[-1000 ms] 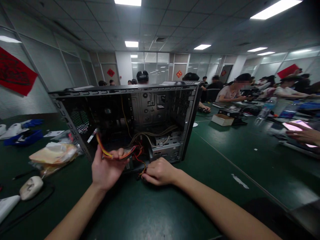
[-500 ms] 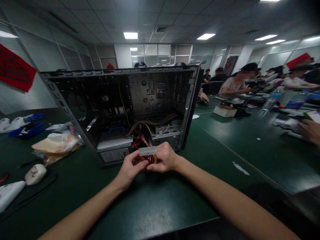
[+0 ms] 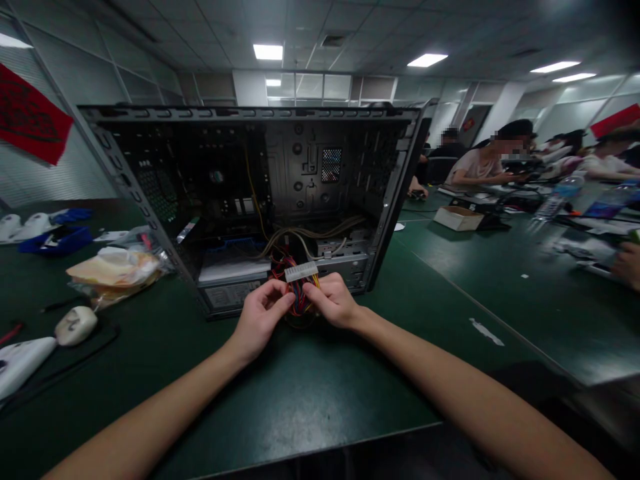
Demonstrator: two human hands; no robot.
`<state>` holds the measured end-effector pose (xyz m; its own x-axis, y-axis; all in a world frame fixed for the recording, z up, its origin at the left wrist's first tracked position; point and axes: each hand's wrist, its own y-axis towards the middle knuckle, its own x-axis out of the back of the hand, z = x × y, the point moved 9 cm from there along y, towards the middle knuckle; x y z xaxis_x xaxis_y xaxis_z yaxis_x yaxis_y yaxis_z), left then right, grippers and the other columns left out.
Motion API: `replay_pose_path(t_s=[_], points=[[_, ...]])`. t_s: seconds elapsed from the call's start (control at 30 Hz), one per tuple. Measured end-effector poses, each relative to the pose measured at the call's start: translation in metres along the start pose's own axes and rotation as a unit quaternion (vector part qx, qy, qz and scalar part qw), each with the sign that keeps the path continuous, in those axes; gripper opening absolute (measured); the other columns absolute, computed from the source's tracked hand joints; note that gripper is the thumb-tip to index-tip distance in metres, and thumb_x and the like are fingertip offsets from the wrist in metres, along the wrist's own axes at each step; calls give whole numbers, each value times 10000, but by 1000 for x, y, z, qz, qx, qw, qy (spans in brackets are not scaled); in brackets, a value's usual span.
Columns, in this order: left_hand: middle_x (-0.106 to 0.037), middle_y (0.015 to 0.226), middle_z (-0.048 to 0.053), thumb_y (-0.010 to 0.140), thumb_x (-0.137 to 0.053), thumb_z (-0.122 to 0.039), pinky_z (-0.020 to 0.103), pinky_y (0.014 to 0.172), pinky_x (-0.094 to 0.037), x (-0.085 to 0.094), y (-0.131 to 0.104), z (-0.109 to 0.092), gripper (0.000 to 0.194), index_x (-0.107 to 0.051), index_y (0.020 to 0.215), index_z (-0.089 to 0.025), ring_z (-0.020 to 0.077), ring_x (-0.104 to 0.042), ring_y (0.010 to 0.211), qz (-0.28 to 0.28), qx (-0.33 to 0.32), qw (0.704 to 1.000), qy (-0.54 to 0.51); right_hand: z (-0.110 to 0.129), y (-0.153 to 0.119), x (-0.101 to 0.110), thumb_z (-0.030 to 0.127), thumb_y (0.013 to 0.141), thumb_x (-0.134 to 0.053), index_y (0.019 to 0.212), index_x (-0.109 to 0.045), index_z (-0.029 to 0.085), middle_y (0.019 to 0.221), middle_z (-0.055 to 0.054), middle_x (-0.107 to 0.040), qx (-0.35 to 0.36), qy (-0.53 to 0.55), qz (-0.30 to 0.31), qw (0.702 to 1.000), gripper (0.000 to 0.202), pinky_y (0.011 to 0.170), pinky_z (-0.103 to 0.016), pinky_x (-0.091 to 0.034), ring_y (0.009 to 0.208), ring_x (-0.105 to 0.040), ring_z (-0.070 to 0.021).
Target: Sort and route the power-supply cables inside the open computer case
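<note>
An open black computer case stands on the green table, its inside facing me. A bundle of coloured cables comes out of its lower part and ends in a wide whitish connector. My left hand pinches the bundle from the left, just below the connector. From the right, my right hand grips the same cables, thumb across them under the connector. Behind my left hand, a metal power supply sits at the bottom of the case.
On the left are a plastic bag, a white mouse and a blue tray. A white box and bottles stand at the right. A seated person is farther back, and another person's hand shows at the right edge.
The connector has tilted, showing its slotted face, and my right thumb has moved up onto the cables. The view has shifted slightly, so the case sits higher.
</note>
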<state>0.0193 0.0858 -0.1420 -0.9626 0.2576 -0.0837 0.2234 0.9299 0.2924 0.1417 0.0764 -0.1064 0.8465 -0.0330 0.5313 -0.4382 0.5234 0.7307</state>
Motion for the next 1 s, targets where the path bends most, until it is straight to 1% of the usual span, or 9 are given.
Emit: replay_pose_path(t_s=[0.17,0.27,0.33,0.43,0.53,0.6,0.7,0.83,1.0], points=[[-601,722,-8,745,-756,-331,217,617,-424,7,2,-12,208,-639,786,-164,128,-522,645,-49,-33,996,63,-10,-3,-6,452,1024,-286,462,-444,165,422,1,-451,-35,24,-1,999,650,447,-223,-288,393,-389,-73],[-686,812,29,732,-761,-314,249,682,-462,6,2,-13,234,-707,899,-159,165,-589,717,-43,-26,995,82,-17,-5,-9,455,1022,-282,457,-426,170,413,8,-424,-33,14,-2,999,649,452,-227,-285,389,-364,-71],[-701,811,41,742,-752,-309,263,704,-471,6,2,-10,204,-731,870,-150,183,-606,739,-33,-18,996,83,-19,-6,-11,452,1024,-269,458,-412,173,425,9,-418,-28,3,8,1000,647,465,-232,-290,399,-356,-72],[-713,844,52,758,-737,-297,286,765,-492,1,2,-4,181,-739,865,-151,208,-632,799,3,-2,1000,19,-17,-6,-14,438,1028,-260,467,-410,175,453,6,-422,-17,-6,25,1000,637,477,-237,-296,417,-362,-77],[-729,1000,97,790,-703,-313,364,907,-494,-12,1,5,300,-726,1043,-153,267,-657,963,83,35,994,-70,-13,-5,-14,428,1026,-278,467,-387,179,459,11,-399,-9,-7,25,1000,622,478,-243,-288,426,-359,-80],[-717,1098,115,817,-683,-330,409,1000,-454,-17,1,6,355,-706,1127,-158,292,-637,1068,110,40,990,-75,-12,-5,-15,435,1024,-281,466,-366,182,454,17,-377,-10,-5,25,1000,619,475,-245,-278,422,-350,-79],[-705,1164,107,852,-661,-358,428,1074,-396,-16,3,4,358,-697,1153,-168,292,-609,1137,111,19,993,-19,-14,-6,-18,447,1025,-270,471,-347,184,450,24,-362,-14,2,31,999,618,472,-243,-272,416,-336,-76],[-715,1139,93,841,-675,-381,413,1044,-428,-13,6,0,356,-698,1126,-170,288,-617,1115,92,2,995,36,-17,-7,-18,438,1028,-271,482,-350,181,453,26,-368,-14,8,30,999,609,477,-239,-273,423,-339,-76],[-737,1058,80,816,-700,-373,376,957,-486,-8,8,0,325,-713,1068,-169,267,-651,1018,73,0,996,43,-18,-8,-18,458,1028,-264,486,-391,174,455,15,-411,-22,13,34,999,624,477,-234,-291,424,-360,-79]])
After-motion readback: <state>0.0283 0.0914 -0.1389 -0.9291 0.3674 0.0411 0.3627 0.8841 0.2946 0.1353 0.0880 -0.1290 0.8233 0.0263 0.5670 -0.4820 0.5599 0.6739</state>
